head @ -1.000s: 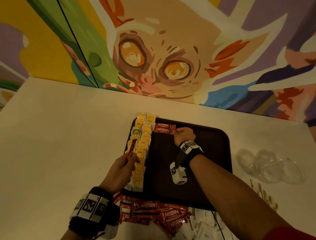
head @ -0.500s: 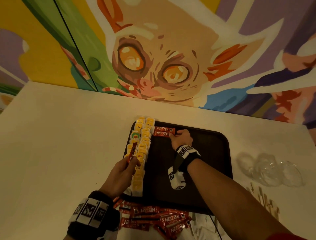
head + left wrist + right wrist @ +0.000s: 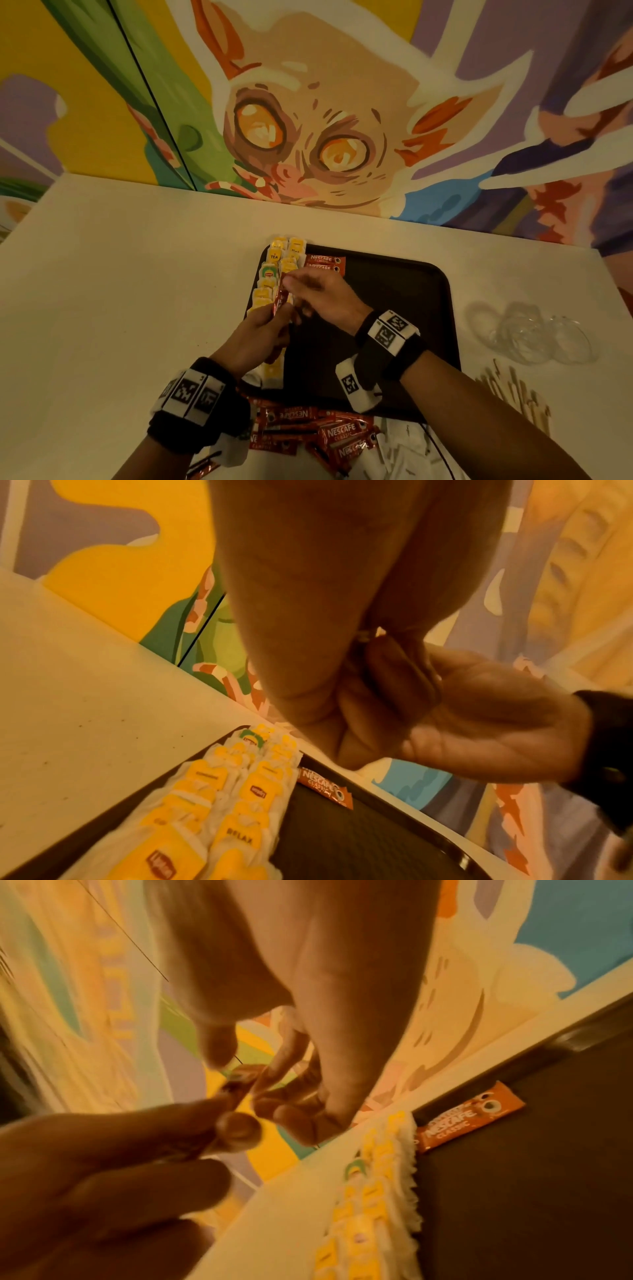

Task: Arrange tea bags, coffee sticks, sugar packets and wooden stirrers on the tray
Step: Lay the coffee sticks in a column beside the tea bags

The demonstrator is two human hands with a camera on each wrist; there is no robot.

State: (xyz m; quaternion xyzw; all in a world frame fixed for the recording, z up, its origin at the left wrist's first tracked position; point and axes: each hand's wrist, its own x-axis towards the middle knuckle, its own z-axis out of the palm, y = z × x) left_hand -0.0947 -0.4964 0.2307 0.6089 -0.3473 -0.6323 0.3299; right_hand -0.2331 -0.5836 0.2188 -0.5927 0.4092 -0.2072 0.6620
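A large painted wall (image 3: 308, 102) with a big-eyed animal stands behind the pale table (image 3: 120, 291). On the table lies a dark tray (image 3: 394, 308). Along the left side of the tray two rows of yellow tea bags (image 3: 284, 257) are laid, overlapping one another. Just beside them, at the far end of the tray, two red coffee sticks (image 3: 323, 263) lie flat, one against the other. Near the front edge of the tray, on the table, there is a loose pile of coffee sticks (image 3: 308, 431), and white sugar packets (image 3: 404, 452) are next to it. At the right of the tray are some clear plastic pieces (image 3: 534, 335) and, closer to the person, the wooden stirrers (image 3: 513, 394).

Above the tea bags the two hands meet. The left hand (image 3: 260, 335) has its fingers curled around one red coffee stick (image 3: 279, 301), which stands tilted upward. The right hand (image 3: 325, 298) reaches over with thumb and fingers closing on the upper end of the same stick; whether they already pinch it is not clear.
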